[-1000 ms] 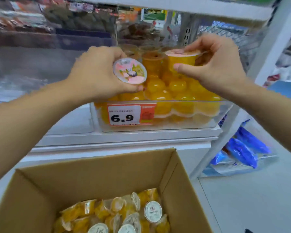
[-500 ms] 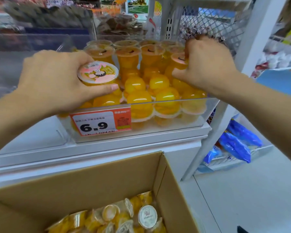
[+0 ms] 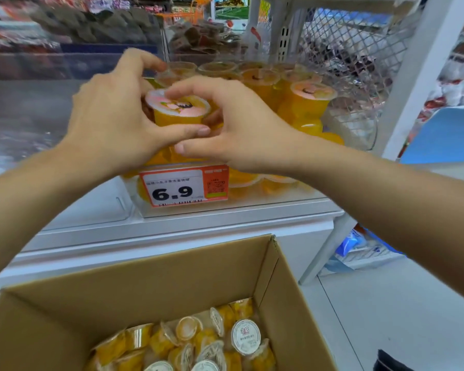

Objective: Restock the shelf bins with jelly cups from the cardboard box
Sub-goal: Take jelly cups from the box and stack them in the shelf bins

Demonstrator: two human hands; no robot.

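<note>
Open brown cardboard box [image 3: 156, 285] below, loose jelly cups [image 3: 245, 336] heaped inside; clear plastic shelf bin [image 3: 252, 202] packed with upright cups; left hand [image 3: 113, 121] and right hand [image 3: 241, 129], grips curled, both clasp one round orange jelly cup [image 3: 178, 111] above bin's front left; pink foil lid.

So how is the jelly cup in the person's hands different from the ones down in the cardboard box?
The held jelly cup stands upright with a pink pictured lid; the boxed cups lie tumbled on their sides with mostly plain white lids. The held one is gripped by the left hand and right hand over the bin; the boxed ones lie loose. Both hold yellow jelly.
</note>
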